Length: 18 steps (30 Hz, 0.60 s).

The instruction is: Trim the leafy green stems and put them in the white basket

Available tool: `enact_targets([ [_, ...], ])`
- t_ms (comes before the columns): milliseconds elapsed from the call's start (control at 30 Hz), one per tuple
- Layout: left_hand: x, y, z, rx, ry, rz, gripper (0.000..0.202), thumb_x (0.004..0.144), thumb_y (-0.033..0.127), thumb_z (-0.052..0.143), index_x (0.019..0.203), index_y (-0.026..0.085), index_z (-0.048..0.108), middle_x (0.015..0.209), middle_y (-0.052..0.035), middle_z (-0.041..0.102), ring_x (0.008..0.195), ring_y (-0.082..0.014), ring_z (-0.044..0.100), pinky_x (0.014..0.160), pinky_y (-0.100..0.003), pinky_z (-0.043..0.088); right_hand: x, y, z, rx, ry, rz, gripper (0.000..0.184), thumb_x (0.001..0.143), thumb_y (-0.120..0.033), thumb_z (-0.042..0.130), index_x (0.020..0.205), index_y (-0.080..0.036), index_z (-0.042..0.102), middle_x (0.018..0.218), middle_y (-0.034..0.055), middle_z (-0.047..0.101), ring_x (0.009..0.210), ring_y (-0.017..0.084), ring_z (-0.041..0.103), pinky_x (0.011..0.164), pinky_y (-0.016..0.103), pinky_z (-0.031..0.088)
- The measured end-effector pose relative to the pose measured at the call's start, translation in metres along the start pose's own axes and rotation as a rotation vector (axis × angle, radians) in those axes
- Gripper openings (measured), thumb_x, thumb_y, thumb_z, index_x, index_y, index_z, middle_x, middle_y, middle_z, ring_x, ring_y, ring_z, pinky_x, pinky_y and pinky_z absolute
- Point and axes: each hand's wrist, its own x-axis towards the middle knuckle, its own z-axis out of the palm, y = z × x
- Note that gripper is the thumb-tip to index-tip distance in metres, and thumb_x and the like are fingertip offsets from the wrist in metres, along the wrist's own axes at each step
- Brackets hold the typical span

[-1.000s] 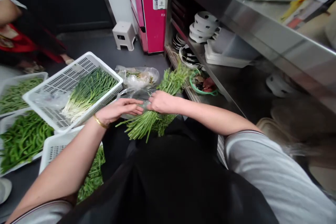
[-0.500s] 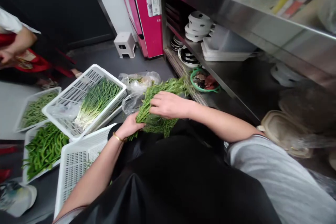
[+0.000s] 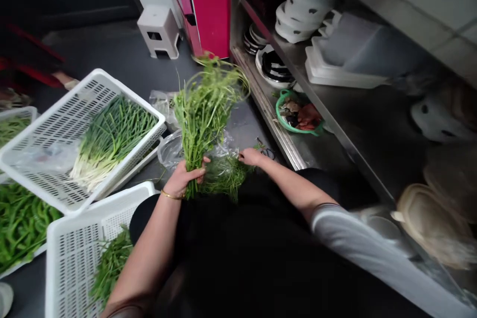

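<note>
Near the white basket (image 3: pixel 70 126), now holding the bundle of greens (image 3: pixel 199 119) upright, next to loose greens (image 3: pixel 228 176); passed from 2 hands to left hand (image 3: pixel 185 178) alone, with fingers wrapped around it, so freeing right hand (image 3: pixel 249 156), beside the loose greens, with fingers curled; cannot tell if pinching.

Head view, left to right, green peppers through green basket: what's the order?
Green peppers, scallions, left hand gripping a bunch of leafy greens, right hand, green basket.
</note>
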Motion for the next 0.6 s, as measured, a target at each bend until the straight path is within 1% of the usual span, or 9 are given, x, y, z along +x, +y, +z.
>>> enact_targets([
  [100, 0.011, -0.001, -0.014, -0.038, -0.002, -0.008, 0.043, 0.068, 0.028, 0.071, 0.106, 0.013, 0.058, 0.061, 0.0016, 0.053, 0.046, -0.0096, 0.047, 0.044, -0.023, 0.036, 0.065, -0.009, 0.015, -0.011, -0.054, 0.078, 0.031, 0.088, -0.034, 0.051, 0.114, -0.016, 0.054, 0.115, 0.0085, 0.055, 0.099, 0.018, 0.056, 0.084, 0.038, 0.049],
  [167, 0.014, 0.0, -0.023, -0.007, 0.021, -0.055, 0.036, 0.071, 0.029, 0.068, 0.102, 0.012, 0.06, 0.054, 0.0016, 0.052, 0.046, -0.0112, 0.047, 0.043, -0.023, 0.035, 0.101, -0.014, 0.031, -0.003, -0.087, 0.118, 0.033, 0.088, -0.033, 0.051, 0.116, -0.016, 0.052, 0.116, 0.0083, 0.054, 0.099, 0.018, 0.056, 0.083, 0.039, 0.049],
  [200, 0.015, 0.0, -0.027, 0.011, 0.063, -0.071, 0.032, 0.071, 0.027, 0.068, 0.099, 0.012, 0.061, 0.054, 0.001, 0.053, 0.046, -0.0115, 0.048, 0.043, -0.023, 0.036, 0.116, -0.017, 0.039, 0.003, -0.102, 0.134, 0.033, 0.088, -0.033, 0.051, 0.116, -0.015, 0.052, 0.116, 0.0085, 0.055, 0.099, 0.018, 0.056, 0.083, 0.039, 0.049],
  [233, 0.016, 0.001, -0.03, 0.02, 0.077, -0.089, 0.029, 0.07, 0.024, 0.069, 0.095, 0.013, 0.063, 0.057, 0.0, 0.055, 0.048, -0.012, 0.05, 0.045, -0.024, 0.038, 0.127, -0.02, 0.047, 0.009, -0.117, 0.145, 0.034, 0.088, -0.033, 0.051, 0.116, -0.015, 0.052, 0.116, 0.0085, 0.055, 0.099, 0.018, 0.056, 0.083, 0.039, 0.049],
  [300, 0.02, 0.004, -0.034, 0.041, 0.076, -0.116, 0.021, 0.067, 0.021, 0.071, 0.086, 0.014, 0.065, 0.062, -0.0024, 0.06, 0.054, -0.0142, 0.054, 0.05, -0.026, 0.042, 0.141, -0.023, 0.056, 0.019, -0.153, 0.155, 0.034, 0.088, -0.033, 0.051, 0.116, -0.015, 0.052, 0.116, 0.0085, 0.055, 0.099, 0.018, 0.057, 0.083, 0.039, 0.049],
  [367, 0.026, 0.007, -0.035, 0.064, 0.077, -0.132, 0.015, 0.066, 0.02, 0.072, 0.077, 0.013, 0.064, 0.064, -0.0034, 0.062, 0.057, -0.0148, 0.055, 0.052, -0.026, 0.043, 0.142, -0.024, 0.055, 0.02, -0.187, 0.15, 0.033, 0.088, -0.033, 0.051, 0.116, -0.016, 0.052, 0.116, 0.0083, 0.055, 0.099, 0.018, 0.056, 0.083, 0.039, 0.049],
  [433, 0.033, 0.009, -0.034, 0.044, 0.12, -0.142, 0.014, 0.064, 0.018, 0.073, 0.072, 0.013, 0.063, 0.06, -0.0016, 0.059, 0.053, -0.0124, 0.052, 0.049, -0.024, 0.041, 0.133, -0.022, 0.043, 0.01, -0.197, 0.126, 0.033, 0.088, -0.034, 0.052, 0.116, -0.016, 0.052, 0.116, 0.008, 0.055, 0.099, 0.018, 0.056, 0.083, 0.039, 0.049],
  [500, 0.038, 0.008, -0.032, -0.034, 0.171, -0.151, 0.018, 0.062, 0.018, 0.074, 0.074, 0.014, 0.063, 0.055, 0.0013, 0.056, 0.047, -0.0094, 0.048, 0.045, -0.022, 0.038, 0.114, -0.016, 0.022, -0.012, -0.169, 0.079, 0.029, 0.089, -0.032, 0.049, 0.113, -0.016, 0.055, 0.112, 0.0079, 0.057, 0.097, 0.018, 0.057, 0.083, 0.036, 0.048],
  [600, 0.038, 0.004, -0.028, -0.145, 0.156, -0.147, 0.021, 0.063, 0.02, 0.073, 0.081, 0.014, 0.062, 0.052, 0.0033, 0.053, 0.043, -0.0084, 0.046, 0.043, -0.021, 0.037, 0.065, -0.006, -0.019, -0.06, -0.074, -0.016, 0.027, 0.09, -0.028, 0.043, 0.108, -0.016, 0.059, 0.104, 0.0087, 0.064, 0.095, 0.018, 0.059, 0.078, 0.028, 0.043],
])
